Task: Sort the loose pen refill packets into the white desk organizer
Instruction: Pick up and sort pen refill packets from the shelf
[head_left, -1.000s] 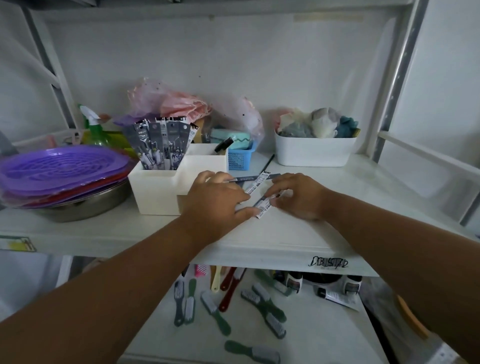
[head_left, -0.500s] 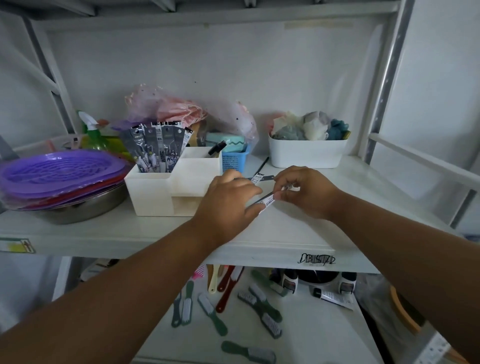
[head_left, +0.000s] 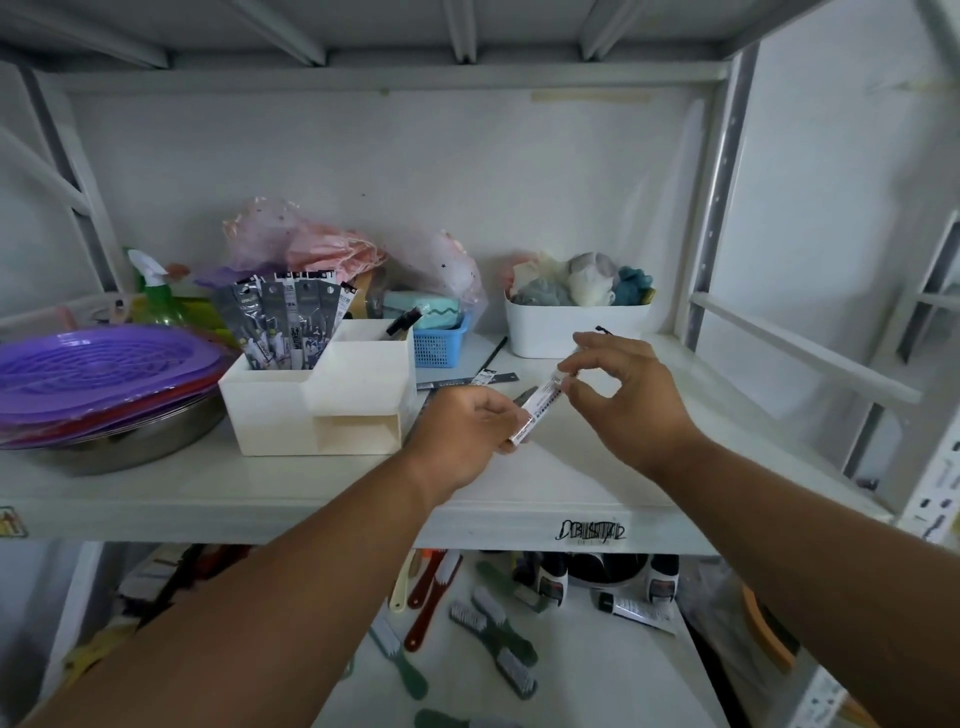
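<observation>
Shelving (head_left: 519, 499) of pale metal carried a stack of purple trays (head_left: 98, 374) at the left, a white desk organizer (head_left: 317, 410) beside it and a white bin (head_left: 574, 325) of cloths at the back. Refill packets (head_left: 291, 317) stood upright in the organizer's rear left compartment. Above the shelf, the left hand (head_left: 462, 439) gripped one end of a loose packet (head_left: 537, 410), while the right hand (head_left: 631, 397) pinched its upper end between thumb and forefinger. Another packet (head_left: 467, 380) lay flat behind them.
</observation>
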